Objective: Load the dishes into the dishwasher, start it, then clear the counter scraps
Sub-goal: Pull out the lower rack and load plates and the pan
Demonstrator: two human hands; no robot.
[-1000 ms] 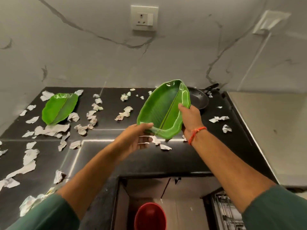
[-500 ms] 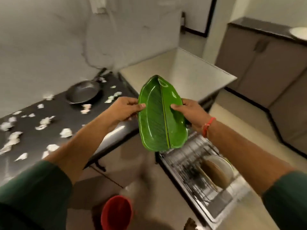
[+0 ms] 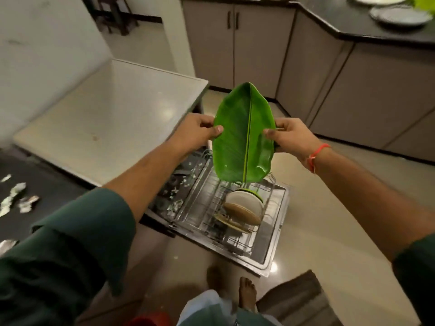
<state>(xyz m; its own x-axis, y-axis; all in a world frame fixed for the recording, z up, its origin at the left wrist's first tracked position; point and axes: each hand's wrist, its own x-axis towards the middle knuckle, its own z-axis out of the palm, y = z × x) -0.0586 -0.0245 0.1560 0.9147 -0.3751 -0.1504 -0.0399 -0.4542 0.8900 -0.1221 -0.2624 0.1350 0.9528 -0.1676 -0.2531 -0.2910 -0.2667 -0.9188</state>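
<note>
A green leaf-shaped plate stands upright in the air between both hands. My left hand pinches its left rim and my right hand pinches its right rim. The plate hangs above the pulled-out lower rack of the open dishwasher. Several plates stand on edge in that rack, one with a green rim right under the leaf plate's tip. Paper scraps lie on the black counter at the left edge.
A beige appliance top lies left of the dishwasher. Grey cabinets run along the back, under a black counter with plates. A red bin, my bare foot and a brown mat are on the floor.
I have turned right from the counter with the leaf plate held in both hands. It now hangs upright over the dishwasher rack, and the counter has slid out to the left.
</note>
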